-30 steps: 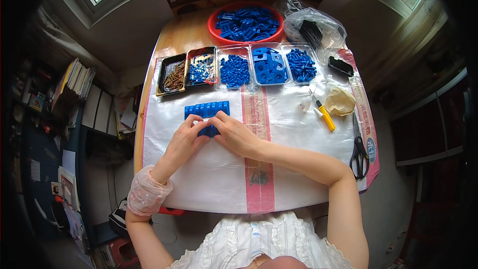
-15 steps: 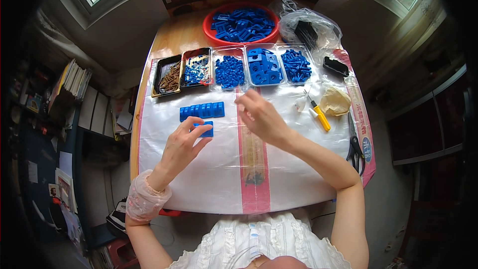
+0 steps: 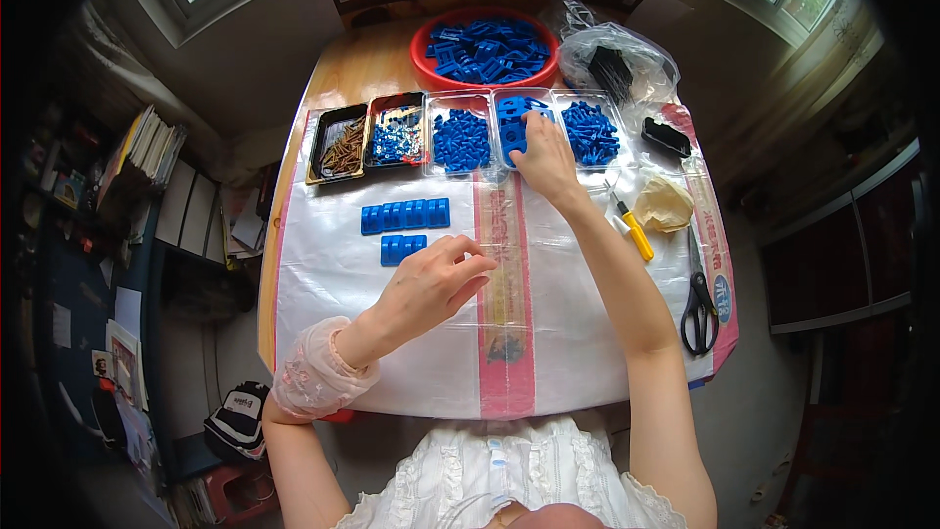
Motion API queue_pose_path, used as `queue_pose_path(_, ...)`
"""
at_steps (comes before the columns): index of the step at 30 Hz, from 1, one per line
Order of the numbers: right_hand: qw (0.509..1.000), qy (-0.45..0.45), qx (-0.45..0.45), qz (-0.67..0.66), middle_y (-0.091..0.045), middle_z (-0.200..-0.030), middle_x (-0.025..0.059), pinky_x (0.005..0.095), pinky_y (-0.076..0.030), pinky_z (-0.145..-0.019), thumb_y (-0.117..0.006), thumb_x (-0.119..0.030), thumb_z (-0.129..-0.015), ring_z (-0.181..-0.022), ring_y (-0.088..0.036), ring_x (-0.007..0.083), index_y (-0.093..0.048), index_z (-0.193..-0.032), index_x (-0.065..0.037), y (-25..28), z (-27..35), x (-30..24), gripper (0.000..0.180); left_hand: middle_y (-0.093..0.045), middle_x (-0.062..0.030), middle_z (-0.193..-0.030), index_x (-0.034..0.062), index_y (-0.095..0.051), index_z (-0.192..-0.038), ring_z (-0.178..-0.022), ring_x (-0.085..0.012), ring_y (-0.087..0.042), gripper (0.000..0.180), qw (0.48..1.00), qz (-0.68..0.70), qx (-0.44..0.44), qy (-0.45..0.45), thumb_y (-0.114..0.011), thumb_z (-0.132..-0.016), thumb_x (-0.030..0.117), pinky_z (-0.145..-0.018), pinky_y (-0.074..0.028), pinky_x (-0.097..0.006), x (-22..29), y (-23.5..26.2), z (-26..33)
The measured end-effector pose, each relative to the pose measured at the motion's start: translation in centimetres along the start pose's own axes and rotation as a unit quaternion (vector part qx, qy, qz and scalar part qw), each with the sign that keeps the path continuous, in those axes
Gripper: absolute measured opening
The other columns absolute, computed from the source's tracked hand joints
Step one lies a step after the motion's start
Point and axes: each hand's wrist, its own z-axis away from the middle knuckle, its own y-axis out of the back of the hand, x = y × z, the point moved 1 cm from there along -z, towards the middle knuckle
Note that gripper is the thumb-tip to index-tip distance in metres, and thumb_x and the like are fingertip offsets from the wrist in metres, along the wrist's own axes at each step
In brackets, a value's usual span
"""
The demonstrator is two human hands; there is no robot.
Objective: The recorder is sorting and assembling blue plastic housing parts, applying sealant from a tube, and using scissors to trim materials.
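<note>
Reaching away from the small blue piece (image 3: 402, 248) on the bench (image 3: 587, 353), right hand (image 3: 544, 159) dips into a parts tray (image 3: 522, 124), grip perhaps unclenched, while left hand (image 3: 431, 284) hovers loose, grasping nothing.

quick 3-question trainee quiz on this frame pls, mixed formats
1. True or false: the right hand reaches into a clear tray of blue parts.
2. Which lies right of the yellow-handled tool? A) red bowl B) scissors C) dark tray of brown pieces
3. Fill in: the left hand hovers just right of the shorter ___ strip.

Key: 1 true. 2 B, the scissors lie near the sheet's right edge. 3 blue; it lies below the longer blue strip.
</note>
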Motion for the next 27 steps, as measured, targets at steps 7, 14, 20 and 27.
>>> queue_pose_path(7,0.999,-0.030,-0.008,-0.045,-0.074,-0.100,0.0213,0.0455,-0.056,-0.083,-0.079,-0.010,-0.080,-0.091,-0.072,0.0376,-0.063,-0.118,-0.002,0.1,-0.6,-0.1,0.041,-0.067,-0.0063,-0.105,0.0110,-0.072,-0.110,-0.093,-0.0245,-0.068,0.021,1.000,0.016,-0.008,0.010,-0.076,-0.089,0.008,-0.078,-0.058,-0.035,-0.2,-0.5,0.4)
queue_pose_path(14,0.983,-0.042,0.001,-0.180,-0.074,-0.096,0.0181,0.0390,-0.057,-0.077,-0.078,-0.012,-0.083,-0.088,-0.073,0.0297,-0.066,-0.118,-0.002,3.0,0.5,-1.8,0.038,-0.067,-0.0083,-0.116,0.0084,-0.066,-0.126,-0.103,-0.0222,-0.069,0.030,0.968,0.213,-0.057,0.123,-0.070,-0.097,0.015,-0.086,-0.058,-0.036,-0.8,-1.1,-0.2)
queue_pose_path(20,0.811,-0.154,-0.200,-0.527,-0.075,-0.103,0.0133,0.0273,-0.058,-0.079,-0.075,-0.007,-0.093,-0.089,-0.071,0.0137,-0.058,-0.127,0.000,5.4,8.3,-2.1,0.039,-0.052,-0.0178,-0.143,0.0044,-0.037,-0.151,-0.132,-0.0284,-0.056,0.052,0.605,0.721,0.011,0.337,-0.036,-0.113,0.040,-0.112,-0.049,-0.044,-0.6,-4.3,-0.3)
queue_pose_path(27,0.794,-0.173,-0.236,-0.533,-0.074,-0.101,0.0119,0.0285,-0.061,-0.077,-0.069,-0.007,-0.097,-0.091,-0.072,0.0148,-0.063,-0.119,0.004,4.5,14.2,-1.8,0.025,-0.050,-0.0170,-0.144,0.0063,-0.036,-0.152,-0.135,-0.0303,-0.054,0.051,0.491,0.798,-0.015,0.350,-0.031,-0.114,0.040,-0.115,-0.047,-0.052,-0.1,-6.5,-1.0)
